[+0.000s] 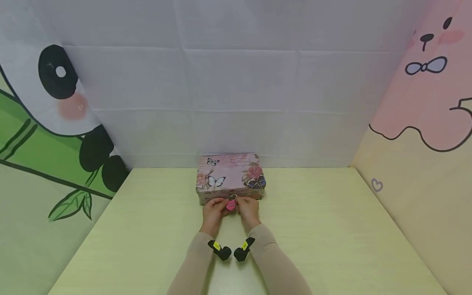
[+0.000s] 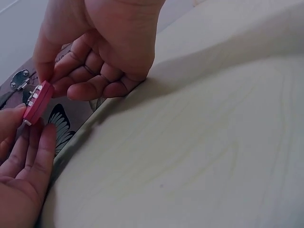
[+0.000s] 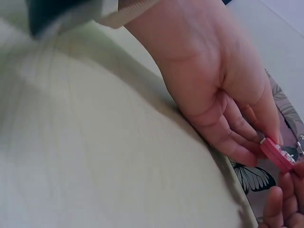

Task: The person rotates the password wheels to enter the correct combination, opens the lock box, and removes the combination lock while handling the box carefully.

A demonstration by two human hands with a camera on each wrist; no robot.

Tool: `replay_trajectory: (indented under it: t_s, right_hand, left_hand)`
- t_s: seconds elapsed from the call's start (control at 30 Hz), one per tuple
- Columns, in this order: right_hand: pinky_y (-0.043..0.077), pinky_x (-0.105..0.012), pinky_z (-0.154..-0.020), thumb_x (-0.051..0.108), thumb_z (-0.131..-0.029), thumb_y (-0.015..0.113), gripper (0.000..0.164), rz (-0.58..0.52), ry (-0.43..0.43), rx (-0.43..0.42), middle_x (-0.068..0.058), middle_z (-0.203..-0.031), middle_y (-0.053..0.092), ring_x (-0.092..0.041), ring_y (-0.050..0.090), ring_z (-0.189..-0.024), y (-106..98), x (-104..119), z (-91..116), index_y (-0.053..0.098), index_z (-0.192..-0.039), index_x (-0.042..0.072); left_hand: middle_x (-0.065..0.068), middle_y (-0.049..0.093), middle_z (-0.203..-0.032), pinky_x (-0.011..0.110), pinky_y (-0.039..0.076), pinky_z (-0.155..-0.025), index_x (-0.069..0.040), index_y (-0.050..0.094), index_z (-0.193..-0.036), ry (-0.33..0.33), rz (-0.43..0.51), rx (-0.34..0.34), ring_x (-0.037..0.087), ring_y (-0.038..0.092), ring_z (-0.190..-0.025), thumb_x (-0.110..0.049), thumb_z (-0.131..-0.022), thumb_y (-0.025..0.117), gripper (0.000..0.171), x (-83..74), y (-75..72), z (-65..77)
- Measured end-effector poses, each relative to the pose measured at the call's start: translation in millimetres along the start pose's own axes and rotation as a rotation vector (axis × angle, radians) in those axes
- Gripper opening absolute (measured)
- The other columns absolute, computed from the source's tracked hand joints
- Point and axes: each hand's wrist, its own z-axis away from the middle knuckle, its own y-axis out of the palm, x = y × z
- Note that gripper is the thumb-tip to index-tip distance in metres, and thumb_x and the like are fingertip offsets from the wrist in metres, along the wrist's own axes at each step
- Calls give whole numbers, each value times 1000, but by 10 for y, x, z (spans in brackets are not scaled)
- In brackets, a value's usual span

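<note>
A small pink combination padlock (image 1: 230, 205) with silver dials is at the front of a pink tin box (image 1: 228, 174), whose lid is down. Its silver shackle (image 1: 234, 196) shows just below the metal clasp (image 2: 20, 80). My left hand (image 1: 214, 214) pinches one side of the padlock between thumb and fingers. From the other side, my right hand (image 1: 249, 210) pinches it too, fingertips beside the dials (image 3: 285, 154). Both hands are close against the front of the box, and their fingers partly cover the padlock.
The box stands at the far edge of a pale wooden table (image 1: 317, 229), close to a white cloth backdrop (image 1: 239, 82). Printed cartoon panels flank the table, with a pink bear (image 1: 427, 102) on the right. Black wrist cameras (image 1: 241, 254) sit on both sleeves.
</note>
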Motion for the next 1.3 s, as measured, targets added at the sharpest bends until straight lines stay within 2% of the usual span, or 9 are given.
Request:
replay_trajectory:
  t_s: [0.13, 0.27, 0.37, 0.53, 0.73, 1.3]
  right_hand:
    - [40, -19, -45, 6, -82, 70, 16, 85, -20, 41, -1, -60, 61, -9, 48, -46, -43, 30, -29, 73, -82, -10]
    - [41, -20, -46, 11, -84, 71, 19, 196, -38, 86, -5, -68, 67, -10, 49, -48, -94, 63, -63, 75, -83, -7]
    - [42, -20, -47, 14, -86, 71, 21, 221, -42, 119, -5, -71, 69, -10, 50, -50, -124, 80, -88, 75, -83, -7]
    - [44, -22, -47, 13, -86, 73, 21, 205, -55, 152, -3, -66, 66, -10, 50, -49, -154, 94, -107, 74, -80, -7]
    - [43, -21, -47, 12, -87, 74, 20, 194, -65, 165, 1, -63, 62, -9, 49, -49, -166, 91, -120, 72, -78, -7]
    - [44, -21, -47, 10, -88, 73, 20, 171, -83, 155, -7, -68, 66, -10, 51, -49, -179, 69, -127, 72, -80, -9]
  left_hand:
    - [2, 68, -77, 26, 58, -60, 2, 62, -90, 8, -30, 2, 11, 66, -66, 5, -92, 67, 6, -21, -5, -1]
    - [2, 68, -79, 25, 58, -61, 0, 62, -89, 16, -54, 4, 11, 66, -67, 5, -92, 66, 8, -47, 1, 6]
    - [2, 69, -79, 26, 58, -62, 0, 62, -89, 10, -67, 4, 11, 66, -68, 5, -92, 66, 7, -56, 2, 6]
    - [2, 68, -79, 27, 59, -63, 3, 62, -93, -1, -70, 4, 11, 67, -69, 4, -91, 68, 6, -58, 2, -9]
    - [2, 68, -79, 26, 58, -62, 1, 62, -92, 0, -76, -8, 11, 67, -69, 4, -91, 68, 7, -51, -14, -31]
    - [2, 70, -79, 25, 58, -61, 3, 62, -89, 18, -78, -17, 10, 67, -68, 5, -91, 68, 7, -36, 7, -45]
